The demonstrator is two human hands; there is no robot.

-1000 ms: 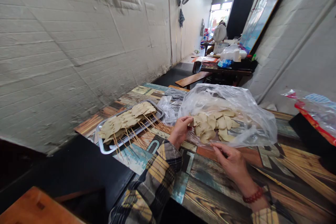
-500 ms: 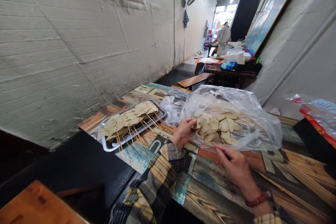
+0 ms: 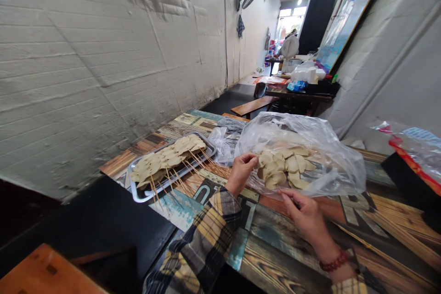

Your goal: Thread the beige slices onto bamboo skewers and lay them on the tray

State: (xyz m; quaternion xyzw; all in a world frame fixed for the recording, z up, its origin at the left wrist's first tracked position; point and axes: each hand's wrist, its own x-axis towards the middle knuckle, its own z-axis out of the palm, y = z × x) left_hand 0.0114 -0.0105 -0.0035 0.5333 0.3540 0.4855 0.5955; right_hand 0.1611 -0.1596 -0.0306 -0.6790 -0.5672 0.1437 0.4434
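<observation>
Thin, round, beige food slices (image 3: 296,165) lie loosely heaped in the mouth of a clear plastic bag (image 3: 330,147) on the table. My left hand (image 3: 242,172) is closed in a pinch at the left edge of this heap, on a beige slice. Below the heap's front edge, my right hand (image 3: 303,211) has thumb and fingers pinched together around what looks like a thin skewer, mostly hidden by the fingers. To the left, a metal tray (image 3: 139,199) holds stacked skewered slices (image 3: 168,156), their bamboo sticks (image 3: 182,179) jutting over its near side.
Loose bamboo skewers (image 3: 403,234) lie on the table at right, near a red-edged plastic package (image 3: 413,161). A grey cloth (image 3: 230,124) and a crumpled clear bag (image 3: 223,144) sit behind the tray. Farther back are a bench (image 3: 255,105), a cluttered table and a person.
The whole view has shifted slightly. Both hands stay at the slices in nearly the same pose, with the right fingertips a little closer to the heap's front edge.
</observation>
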